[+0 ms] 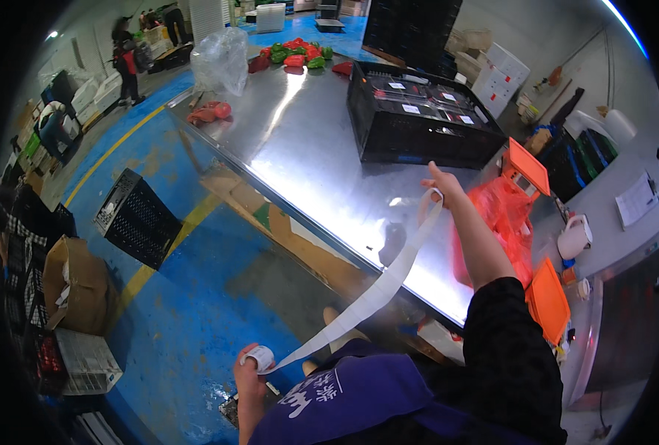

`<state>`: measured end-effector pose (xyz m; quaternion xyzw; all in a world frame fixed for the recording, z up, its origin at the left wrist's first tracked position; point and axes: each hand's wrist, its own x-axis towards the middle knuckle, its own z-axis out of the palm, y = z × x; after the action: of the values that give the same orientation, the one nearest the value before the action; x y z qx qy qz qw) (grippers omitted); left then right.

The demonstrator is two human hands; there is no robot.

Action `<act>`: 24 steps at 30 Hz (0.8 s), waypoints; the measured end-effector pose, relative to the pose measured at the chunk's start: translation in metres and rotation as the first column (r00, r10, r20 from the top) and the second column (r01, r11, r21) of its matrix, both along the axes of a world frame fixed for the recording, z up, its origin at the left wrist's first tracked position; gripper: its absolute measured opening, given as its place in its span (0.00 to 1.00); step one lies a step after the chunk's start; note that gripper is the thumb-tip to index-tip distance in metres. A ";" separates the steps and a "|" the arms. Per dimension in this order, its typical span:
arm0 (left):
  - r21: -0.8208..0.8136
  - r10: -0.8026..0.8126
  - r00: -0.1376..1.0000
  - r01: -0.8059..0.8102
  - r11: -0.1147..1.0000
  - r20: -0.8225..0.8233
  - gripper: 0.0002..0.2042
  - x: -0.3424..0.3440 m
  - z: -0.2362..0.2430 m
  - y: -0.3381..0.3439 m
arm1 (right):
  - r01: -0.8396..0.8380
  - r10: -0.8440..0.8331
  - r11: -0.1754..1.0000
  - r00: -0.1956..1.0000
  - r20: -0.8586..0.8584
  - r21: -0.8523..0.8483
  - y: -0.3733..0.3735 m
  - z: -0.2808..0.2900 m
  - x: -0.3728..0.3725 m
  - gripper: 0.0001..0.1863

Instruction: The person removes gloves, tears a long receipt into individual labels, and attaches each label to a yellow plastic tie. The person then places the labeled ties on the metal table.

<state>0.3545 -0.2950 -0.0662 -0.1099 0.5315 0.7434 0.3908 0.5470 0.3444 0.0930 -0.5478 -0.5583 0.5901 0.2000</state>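
My left hand (249,380), low in the view, is closed around a small white roll of labels (264,359). From the roll a long white strip (374,297) runs up and to the right, slightly slack, across the table's near edge. My right hand (444,182) pinches the strip's far end above the steel table (307,159). Just beyond that hand stands a black plastic crate (426,137) holding several dark packs with white labels (411,109). Whether anything is printed on the strip is too small to tell.
Red and green peppers (295,53) lie at the table's far end, near a clear plastic bag (220,61). A red plastic bag (496,222) and an orange-lidded box (526,167) sit at the right. On the blue floor stands a black crate (137,219). Two people (126,67) are farther back.
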 end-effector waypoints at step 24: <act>-0.103 -0.530 0.806 0.523 0.846 -0.265 0.35 -0.002 0.037 0.302 | -0.030 0.002 0.997 0.939 -0.343 -0.075 0.479 -0.094 -0.096 0.27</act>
<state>0.3522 0.0067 -0.0287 0.1440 0.6005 0.6073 0.4998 0.4506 0.8236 -0.0009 -0.4398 -0.4956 0.6996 0.2675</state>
